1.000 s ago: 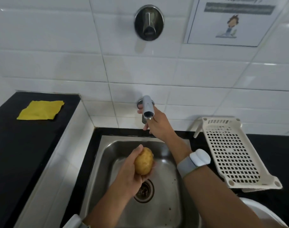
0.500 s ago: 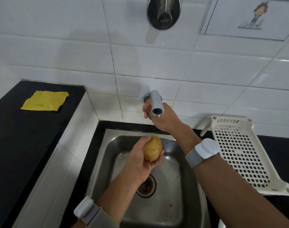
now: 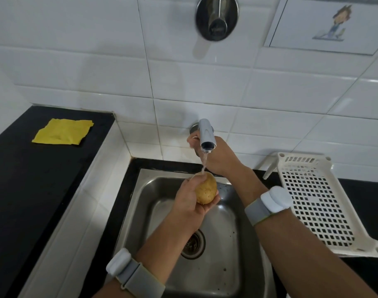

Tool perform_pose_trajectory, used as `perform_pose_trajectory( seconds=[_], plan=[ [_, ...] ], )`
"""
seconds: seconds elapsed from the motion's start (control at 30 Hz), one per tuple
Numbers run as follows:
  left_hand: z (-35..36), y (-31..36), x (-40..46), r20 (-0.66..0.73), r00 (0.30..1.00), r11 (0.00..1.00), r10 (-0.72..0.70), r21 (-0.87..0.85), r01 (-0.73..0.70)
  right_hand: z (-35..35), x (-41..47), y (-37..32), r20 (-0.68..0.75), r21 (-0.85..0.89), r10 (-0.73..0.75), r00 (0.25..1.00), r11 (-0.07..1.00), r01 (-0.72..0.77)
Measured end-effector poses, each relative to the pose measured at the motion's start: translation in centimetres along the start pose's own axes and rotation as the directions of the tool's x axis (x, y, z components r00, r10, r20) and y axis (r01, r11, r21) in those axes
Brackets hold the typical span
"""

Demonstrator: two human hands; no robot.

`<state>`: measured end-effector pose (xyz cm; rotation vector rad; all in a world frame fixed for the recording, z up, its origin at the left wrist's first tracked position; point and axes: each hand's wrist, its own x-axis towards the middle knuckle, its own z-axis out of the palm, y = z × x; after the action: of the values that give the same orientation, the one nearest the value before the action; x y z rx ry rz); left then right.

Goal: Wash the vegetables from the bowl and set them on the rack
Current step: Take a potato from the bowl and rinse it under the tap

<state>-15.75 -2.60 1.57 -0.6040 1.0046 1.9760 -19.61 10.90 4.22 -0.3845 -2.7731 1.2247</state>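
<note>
- White wall tiles (image 3: 97,67) are backing a steel sink (image 3: 216,265) set into a black counter (image 3: 22,190).
- The left hand (image 3: 188,203) is cupping a potato (image 3: 206,188) over the basin, fingers curling under it and the thumb lying along its upper left side.
- The potato is showing tan, speckled skin, oval and whole, wet at its top.
- A thin stream of water (image 3: 204,163) is falling from the tap (image 3: 207,135) onto the potato's upper end.
- The right hand (image 3: 220,160) is reaching behind the tap, fingers closing around something there; what they grip is hidden.
- A white perforated rack (image 3: 319,203) is sitting on the counter right of the sink.
- A yellow cloth (image 3: 63,134) is lying on the raised counter to the left.
</note>
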Motion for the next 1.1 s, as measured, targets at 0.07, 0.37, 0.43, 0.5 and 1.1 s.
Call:
perform_pose_trajectory(
  seconds=[0.07, 0.37, 0.43, 0.5, 1.1],
  plan=[
    [0.2, -0.1, 0.4, 0.004, 0.999, 0.998, 0.052, 0.028, -0.052, 0.5, -1.8, 0.1, -0.18, 0.055, 0.02, 0.983, 0.998, -0.01],
    [-0.7, -0.3, 2.1, -0.032, 0.863, 0.719, 0.505, 0.568, -0.4, 7.1, -10.0, -0.9, -0.115, 0.692, 0.508, 0.854, 0.658, -0.298],
    [-1.0, -0.3, 1.8, 0.016, 0.812, 0.56, 0.584, 0.716, -0.417, 7.0, -9.6, -0.6, -0.183, 0.657, 0.499, 0.847, 0.703, -0.272],
    [-1.3, 0.1, 1.2, 0.123, 0.765, 0.384, 0.632, 0.808, -0.447, 6.3, -8.9, -0.6, -0.225, 0.621, 0.495, 0.839, 0.736, -0.268],
    [-2.5, 0.6, 0.6, 0.344, 0.664, 0.213, 0.664, 0.764, -0.609, 4.8, -7.9, -2.2, -0.204, 0.53, 0.418, 0.885, 0.807, -0.259]
  ],
)
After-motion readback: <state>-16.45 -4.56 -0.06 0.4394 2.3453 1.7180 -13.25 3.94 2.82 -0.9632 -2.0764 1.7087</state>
